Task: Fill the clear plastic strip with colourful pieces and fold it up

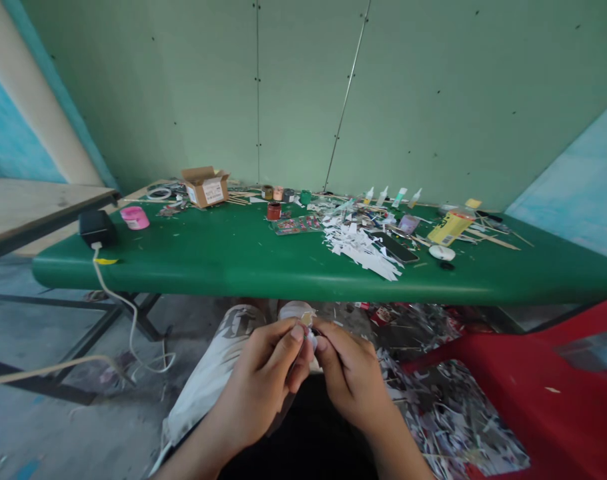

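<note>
My left hand (266,363) and my right hand (352,373) meet low in the middle, above my lap and in front of the table edge. Between their fingertips is a small piece with a tan, flat top (307,319) and a pale, whitish lower part; its kind is too small to make out. Both hands are closed, thumbs and fingers pinching it from either side. My fingers hide part of the piece.
A green-covered table (208,257) spans the view. On it are paper scraps (361,250), a phone (396,248), a cardboard box (206,188), paint jars (274,211), a yellow-labelled bottle (449,227) and a black adapter (97,228). A red chair (558,373) stands right, beside floor litter.
</note>
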Demonstrator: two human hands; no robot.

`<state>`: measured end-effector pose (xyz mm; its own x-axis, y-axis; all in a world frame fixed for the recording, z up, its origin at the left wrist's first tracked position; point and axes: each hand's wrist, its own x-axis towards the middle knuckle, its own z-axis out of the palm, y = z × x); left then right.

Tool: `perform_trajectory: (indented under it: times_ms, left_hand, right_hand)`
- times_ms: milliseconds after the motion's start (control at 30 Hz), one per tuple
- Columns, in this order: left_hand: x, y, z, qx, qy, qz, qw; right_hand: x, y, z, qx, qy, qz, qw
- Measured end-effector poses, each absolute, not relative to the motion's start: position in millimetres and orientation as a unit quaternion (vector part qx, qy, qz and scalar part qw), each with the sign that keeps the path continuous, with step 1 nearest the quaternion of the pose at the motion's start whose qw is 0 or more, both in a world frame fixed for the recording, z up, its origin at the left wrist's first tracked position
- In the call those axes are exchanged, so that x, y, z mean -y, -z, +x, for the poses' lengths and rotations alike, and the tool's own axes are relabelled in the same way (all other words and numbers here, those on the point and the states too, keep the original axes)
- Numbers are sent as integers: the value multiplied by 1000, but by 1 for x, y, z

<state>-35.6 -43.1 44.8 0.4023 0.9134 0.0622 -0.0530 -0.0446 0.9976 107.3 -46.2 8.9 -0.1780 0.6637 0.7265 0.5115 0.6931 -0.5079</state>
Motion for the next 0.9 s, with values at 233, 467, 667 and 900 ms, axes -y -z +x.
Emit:
perform_trajectory:
  times_ms: [233,467,667,900]
  left_hand:
    - [43,-46,-35,-382,-407,570,603]
    - [41,-48,-33,-387,-414,543,620]
    - [40,-41,-32,-373,-422,532,632]
    - [41,-41,-35,-369,-411,539,635]
  right_hand:
    - [43,-10,108,771,-53,-381,508]
    - [42,-9,106,765,-53,-387,513]
    - [43,-10,103,751,-93,-399,517]
    - [44,-7,103,748,-112,-396,521]
